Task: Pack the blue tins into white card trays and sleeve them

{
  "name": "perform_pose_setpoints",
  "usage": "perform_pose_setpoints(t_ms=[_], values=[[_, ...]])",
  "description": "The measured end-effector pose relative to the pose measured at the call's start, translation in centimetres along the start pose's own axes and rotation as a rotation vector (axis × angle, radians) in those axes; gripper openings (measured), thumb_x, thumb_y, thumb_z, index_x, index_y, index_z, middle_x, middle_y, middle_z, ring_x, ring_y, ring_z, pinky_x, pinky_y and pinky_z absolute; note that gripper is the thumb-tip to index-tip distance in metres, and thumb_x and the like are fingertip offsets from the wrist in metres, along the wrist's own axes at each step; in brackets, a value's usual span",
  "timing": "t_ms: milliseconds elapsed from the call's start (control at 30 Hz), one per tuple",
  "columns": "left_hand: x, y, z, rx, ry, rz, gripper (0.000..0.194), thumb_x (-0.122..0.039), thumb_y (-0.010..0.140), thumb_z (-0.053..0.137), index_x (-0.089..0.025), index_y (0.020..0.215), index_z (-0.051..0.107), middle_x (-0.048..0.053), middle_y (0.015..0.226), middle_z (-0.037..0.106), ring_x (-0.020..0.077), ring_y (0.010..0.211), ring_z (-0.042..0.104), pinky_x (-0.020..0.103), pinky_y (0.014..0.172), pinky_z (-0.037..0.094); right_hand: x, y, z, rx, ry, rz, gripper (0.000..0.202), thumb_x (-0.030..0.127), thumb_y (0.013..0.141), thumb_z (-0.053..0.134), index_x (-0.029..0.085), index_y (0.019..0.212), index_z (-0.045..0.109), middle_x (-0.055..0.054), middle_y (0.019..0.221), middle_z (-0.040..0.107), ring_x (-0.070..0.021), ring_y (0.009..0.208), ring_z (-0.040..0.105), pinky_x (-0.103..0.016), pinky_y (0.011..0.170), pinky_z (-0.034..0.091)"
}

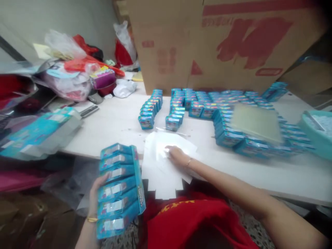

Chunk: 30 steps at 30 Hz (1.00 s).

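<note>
My left hand (96, 190) is wrapped round the side of a blue candy display box (140, 180), off the table's front edge. The box is tilted and packed with several small blue packs, each with a whitish label. Over flat white die-cut card sheets (162, 176) at the table edge is my right hand (178, 156), its fingers drawn together in a pinch. A small whitish bit shows at the fingertips, too blurred to name. Behind the sheets stand two rows of small blue packs (172, 121).
Many more blue packs fill the right side, with a yellowish flat slab (255, 122) on top. A turquoise basin (317, 133) sits far right. A large cardboard box (176, 45) walls the back. Blue cartons (49, 131) and plastic bags (70, 76) lie left.
</note>
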<state>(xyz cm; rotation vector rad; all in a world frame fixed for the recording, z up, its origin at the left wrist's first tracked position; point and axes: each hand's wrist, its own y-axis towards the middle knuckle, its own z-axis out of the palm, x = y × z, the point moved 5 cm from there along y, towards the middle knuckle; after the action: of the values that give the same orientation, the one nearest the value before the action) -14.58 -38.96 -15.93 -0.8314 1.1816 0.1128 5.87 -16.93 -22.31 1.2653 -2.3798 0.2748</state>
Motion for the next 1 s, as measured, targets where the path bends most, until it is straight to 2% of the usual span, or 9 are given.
perform_pose_setpoints(t_ms=[100,167,333,433,500,633,833,933,1000], values=[[2.9,-0.1,1.4,0.093,-0.130,-0.278,0.031,-0.050,0.072,0.054,-0.023,0.082,0.065,0.005,0.064,0.070,0.0272,0.064,0.068,0.044,0.059,0.054,-1.5,-0.5,1.0,-0.123,0.152,0.019,0.025,0.013,0.080,0.053,0.014,0.105,0.055,-0.007,0.093,0.057,-0.0179,0.086,0.051,-0.029,0.075,0.040],[3.6,-0.1,3.5,0.155,-0.186,-0.353,0.029,-0.044,0.068,0.062,-0.020,0.085,0.065,0.006,0.067,0.070,0.0243,0.060,0.067,0.039,0.056,0.055,-1.9,-0.6,1.2,-0.148,0.199,-0.005,0.013,0.012,0.081,0.052,0.015,0.091,0.059,-0.005,0.088,0.055,-0.0167,0.083,0.050,-0.029,0.074,0.040],[3.8,0.4,9.0,0.295,-0.152,-0.393,0.038,-0.031,0.063,0.071,-0.012,0.096,0.065,0.010,0.074,0.071,0.0242,0.062,0.067,0.035,0.061,0.055,-2.2,0.5,0.3,-0.112,0.308,-0.024,0.013,0.011,0.082,0.053,0.015,0.075,0.064,-0.002,0.076,0.054,-0.0136,0.075,0.051,-0.027,0.073,0.041],[3.7,0.8,11.1,0.351,-0.118,-0.368,0.046,-0.032,0.067,0.068,-0.014,0.110,0.061,0.009,0.079,0.071,0.0244,0.062,0.067,0.036,0.061,0.054,-2.1,1.1,-1.2,-0.092,0.340,-0.046,0.015,0.010,0.081,0.055,0.015,0.071,0.065,0.000,0.072,0.054,-0.0120,0.070,0.052,-0.025,0.071,0.042],[3.5,1.0,11.9,0.369,-0.104,-0.319,0.051,-0.028,0.067,0.068,-0.017,0.116,0.058,0.008,0.085,0.071,0.0240,0.066,0.068,0.035,0.063,0.054,-1.8,1.2,-2.7,-0.159,0.373,-0.051,0.015,0.012,0.082,0.056,0.015,0.074,0.067,-0.001,0.074,0.055,-0.0122,0.072,0.053,-0.025,0.072,0.042],[3.0,1.2,12.5,0.382,-0.083,-0.248,0.055,-0.024,0.065,0.069,-0.018,0.118,0.056,0.008,0.093,0.070,0.0241,0.074,0.068,0.033,0.066,0.054,-1.2,0.8,-4.9,-0.388,0.430,-0.017,0.017,0.018,0.085,0.056,0.016,0.081,0.071,-0.003,0.076,0.054,-0.0136,0.074,0.053,-0.027,0.074,0.043],[3.0,1.8,12.9,0.327,-0.102,-0.241,0.058,-0.022,0.060,0.072,-0.017,0.115,0.058,0.009,0.092,0.071,0.0271,0.078,0.068,0.035,0.069,0.054,-1.8,0.5,-3.3,-0.256,0.568,0.064,0.019,0.011,0.080,0.057,0.019,0.085,0.074,0.001,0.071,0.050,-0.0121,0.070,0.051,-0.025,0.070,0.042],[3.5,2.3,13.3,0.339,-0.079,-0.290,0.054,-0.026,0.063,0.071,-0.017,0.115,0.057,0.009,0.090,0.071,0.0265,0.076,0.068,0.035,0.067,0.054,-2.5,0.5,-3.8,-0.289,0.619,0.072,0.019,0.014,0.082,0.057,0.020,0.088,0.074,0.001,0.071,0.050,-0.0126,0.071,0.051,-0.025,0.070,0.042],[3.7,2.9,13.4,0.311,-0.084,-0.272,0.056,-0.025,0.063,0.072,-0.017,0.116,0.055,0.009,0.090,0.070,0.0254,0.075,0.068,0.035,0.067,0.054,-2.7,0.5,-4.5,-0.324,0.619,0.046,0.017,0.019,0.083,0.058,0.020,0.089,0.074,0.000,0.071,0.051,-0.0127,0.071,0.051,-0.025,0.070,0.042]])
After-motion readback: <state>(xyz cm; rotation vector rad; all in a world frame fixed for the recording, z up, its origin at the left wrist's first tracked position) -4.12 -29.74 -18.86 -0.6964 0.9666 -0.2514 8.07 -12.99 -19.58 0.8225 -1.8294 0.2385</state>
